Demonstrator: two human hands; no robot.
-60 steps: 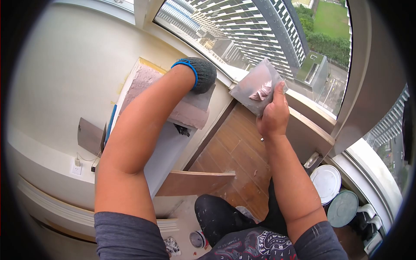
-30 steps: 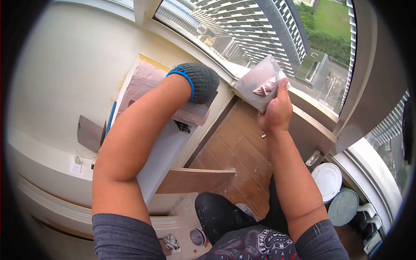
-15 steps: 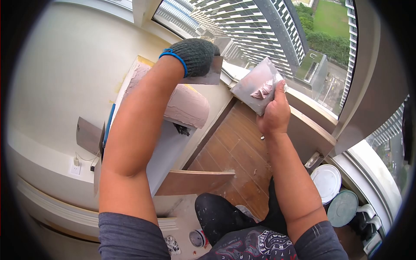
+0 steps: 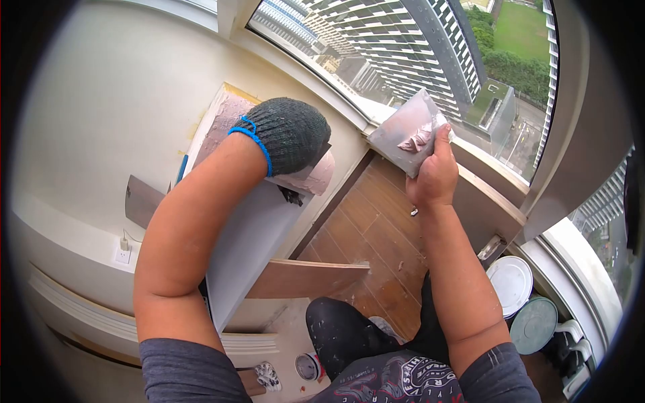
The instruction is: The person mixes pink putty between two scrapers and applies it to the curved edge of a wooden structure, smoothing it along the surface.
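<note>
My left hand (image 4: 287, 134), in a dark knit glove with a blue cuff, presses a flat trowel against the pink plaster (image 4: 228, 117) spread over the top of a white panel (image 4: 252, 235) by the wall. Most of the trowel blade is hidden under the glove. My right hand (image 4: 435, 176) is bare and holds up a grey metal plaster board (image 4: 406, 131) by its lower edge, thumb on its face. A small lump of pinkish plaster (image 4: 418, 140) sits on that board.
A window (image 4: 430, 47) looks out on tall buildings far below. Wood-look floor tiles (image 4: 376, 235) lie beneath. A brown board (image 4: 306, 279) sticks out from the wall. Two round bucket lids (image 4: 521, 302) sit at lower right. A wall socket (image 4: 122, 255) is at left.
My left hand lifted the trowel up toward the window, then came back down onto the plastered top of the panel. My right hand kept the plaster board nearly still.
</note>
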